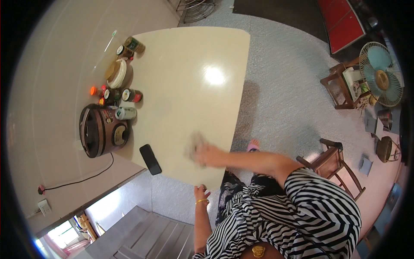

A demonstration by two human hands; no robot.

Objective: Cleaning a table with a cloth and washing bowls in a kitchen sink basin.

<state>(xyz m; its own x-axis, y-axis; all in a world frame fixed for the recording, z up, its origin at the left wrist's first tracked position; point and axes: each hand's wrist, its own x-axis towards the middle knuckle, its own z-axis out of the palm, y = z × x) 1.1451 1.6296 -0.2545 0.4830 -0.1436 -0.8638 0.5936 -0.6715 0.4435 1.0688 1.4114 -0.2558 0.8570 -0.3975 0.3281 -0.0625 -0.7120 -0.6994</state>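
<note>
My right hand point(210, 155) is over the near part of a cream tabletop point(181, 97), blurred by motion. Pressed under its fingers is a greyish, cloth-like thing point(198, 142), too blurred to name surely. At the table's near edge is my left hand point(201, 192), a yellow bangle on its wrist; its fingertips touch the edge and it holds nothing. A black smartphone point(150, 159) lies flat to the left, close to the table's corner.
Along the wall side stand a rice cooker point(105, 131), a pale can point(126, 113), several jars point(132, 95) and a stack of round lids or plates point(119, 74). A power cord point(81, 182) runs towards the wall. A wooden chair point(328, 162) and an electric fan point(381, 77) are to the right.
</note>
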